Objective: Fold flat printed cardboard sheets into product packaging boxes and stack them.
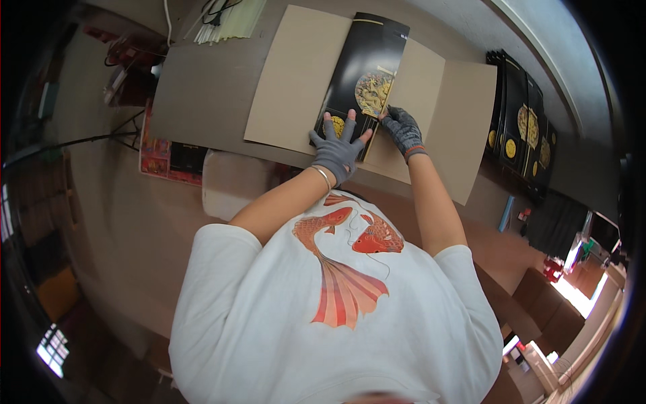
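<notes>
A long black printed panel (367,54) with gold round designs lies on a large beige board (296,74) on the table. My left hand (338,148), in a grey glove with bare fingertips, rests on the panel's near end with its fingers spread. At the panel's right edge is my right hand (402,129), in a darker speckled glove with an orange cuff. Its thumb and fingers are pinched on that edge, near a large gold medallion design. More beige board (461,114) extends to the right, with fold lines across it.
Several similar black panels (515,128) are stacked at the right. Pale strips (232,23) and a dark cable lie at the table's far left. Below the table's near edge are a red patterned box (156,158) and a whitish seat (235,185).
</notes>
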Available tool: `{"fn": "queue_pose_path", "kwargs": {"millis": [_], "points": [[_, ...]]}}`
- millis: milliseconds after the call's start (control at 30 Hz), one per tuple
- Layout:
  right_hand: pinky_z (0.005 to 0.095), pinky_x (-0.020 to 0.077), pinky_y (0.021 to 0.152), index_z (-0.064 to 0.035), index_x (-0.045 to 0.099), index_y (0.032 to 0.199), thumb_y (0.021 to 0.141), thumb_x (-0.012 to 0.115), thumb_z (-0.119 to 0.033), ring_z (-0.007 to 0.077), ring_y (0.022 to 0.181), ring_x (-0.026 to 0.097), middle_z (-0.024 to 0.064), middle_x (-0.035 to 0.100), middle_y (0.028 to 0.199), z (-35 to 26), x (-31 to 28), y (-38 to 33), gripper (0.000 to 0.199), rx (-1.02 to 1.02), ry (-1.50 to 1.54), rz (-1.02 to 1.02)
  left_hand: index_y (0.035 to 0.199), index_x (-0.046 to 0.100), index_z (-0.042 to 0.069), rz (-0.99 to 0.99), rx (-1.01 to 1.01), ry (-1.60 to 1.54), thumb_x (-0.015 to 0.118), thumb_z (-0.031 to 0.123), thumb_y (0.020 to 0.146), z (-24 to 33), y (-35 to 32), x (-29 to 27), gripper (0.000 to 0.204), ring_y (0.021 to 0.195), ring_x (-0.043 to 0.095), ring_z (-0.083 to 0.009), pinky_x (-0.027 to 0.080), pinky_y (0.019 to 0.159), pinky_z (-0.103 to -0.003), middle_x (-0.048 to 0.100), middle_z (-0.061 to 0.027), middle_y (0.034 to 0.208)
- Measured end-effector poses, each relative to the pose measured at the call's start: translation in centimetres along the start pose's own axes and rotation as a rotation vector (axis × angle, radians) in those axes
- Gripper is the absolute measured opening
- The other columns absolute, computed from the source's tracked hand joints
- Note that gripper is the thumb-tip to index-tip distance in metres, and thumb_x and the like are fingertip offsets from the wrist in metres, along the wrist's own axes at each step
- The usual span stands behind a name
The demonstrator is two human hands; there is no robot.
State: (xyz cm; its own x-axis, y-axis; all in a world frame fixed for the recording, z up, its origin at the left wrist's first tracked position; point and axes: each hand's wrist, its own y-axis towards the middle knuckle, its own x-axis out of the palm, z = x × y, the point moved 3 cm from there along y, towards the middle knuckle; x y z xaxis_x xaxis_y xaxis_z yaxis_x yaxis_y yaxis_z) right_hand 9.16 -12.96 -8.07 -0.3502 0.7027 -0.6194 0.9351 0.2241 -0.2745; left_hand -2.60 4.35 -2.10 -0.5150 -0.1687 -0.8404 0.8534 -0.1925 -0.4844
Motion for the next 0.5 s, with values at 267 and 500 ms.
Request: {"fn": "queue_pose_path", "kwargs": {"millis": [267, 500], "points": [[0.0433, 0.0457, 0.096, -0.0057, 0.069, 0.106, 0.085, 0.066, -0.042, 0.0353, 0.107, 0.060, 0.0196, 0.064, 0.109, -3.8, -0.8, 0.4, 0.042, 0.079, -0.380, -0.100, 0.150, 0.035, 0.032, 0.324, 0.155, 0.049, 0.056, 0.048, 0.090, -1.8, 1.3, 4.0, 0.065, 0.147, 0.002, -0.0478, 0.008, 0.103, -0.075, 0.004, -0.0144, 0.163], [0.0430, 0.0465, 0.097, -0.0059, 0.068, 0.113, 0.084, 0.067, -0.042, 0.0352, 0.109, 0.060, 0.0204, 0.064, 0.114, -3.4, -0.7, 0.8, 0.046, 0.137, -0.425, -0.163, 0.150, 0.035, 0.030, 0.291, 0.133, 0.012, 0.054, 0.046, 0.092, -1.5, 1.0, 4.2, 0.063, 0.148, 0.002, -0.0447, 0.003, 0.107, -0.072, 0.006, -0.0149, 0.163]]}}
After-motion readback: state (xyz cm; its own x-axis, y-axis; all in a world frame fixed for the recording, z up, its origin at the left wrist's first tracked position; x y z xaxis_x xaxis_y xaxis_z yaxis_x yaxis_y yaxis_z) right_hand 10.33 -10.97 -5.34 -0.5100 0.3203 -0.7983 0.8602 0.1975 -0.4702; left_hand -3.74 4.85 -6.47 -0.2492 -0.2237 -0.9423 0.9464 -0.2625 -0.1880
